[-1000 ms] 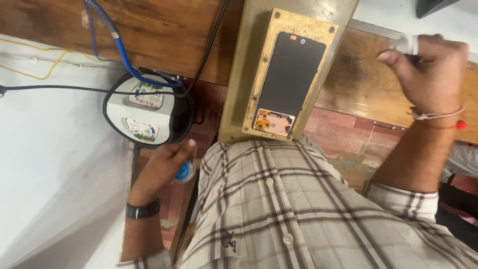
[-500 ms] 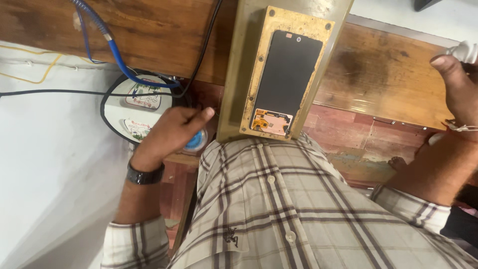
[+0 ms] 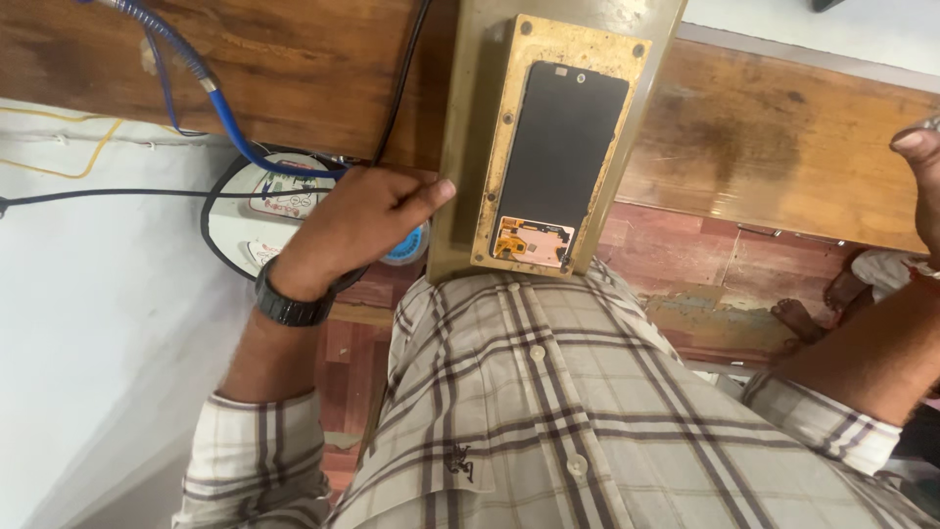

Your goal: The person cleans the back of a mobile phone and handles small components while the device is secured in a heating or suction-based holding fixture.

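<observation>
A black phone screen lies face up in a brass-coloured frame, with an orange flex part at its near end. The frame rests on an olive metal block on the wooden bench. My left hand, with a black watch on the wrist, is closed over a small blue round object, and the thumb reaches to the block's left edge. My right hand is at the frame's right edge and mostly cut off. Its thumb presses on a small white object.
A round white device with a black rim sits under my left hand, with a blue hose and a black cable leading off it. To the left is a white surface with yellow wires. Below are a reddish floor and another person's bare foot.
My left hand rose from beside my shirt with the blue object and now reaches the block's left edge. My right hand drifted right, nearly out of view.
</observation>
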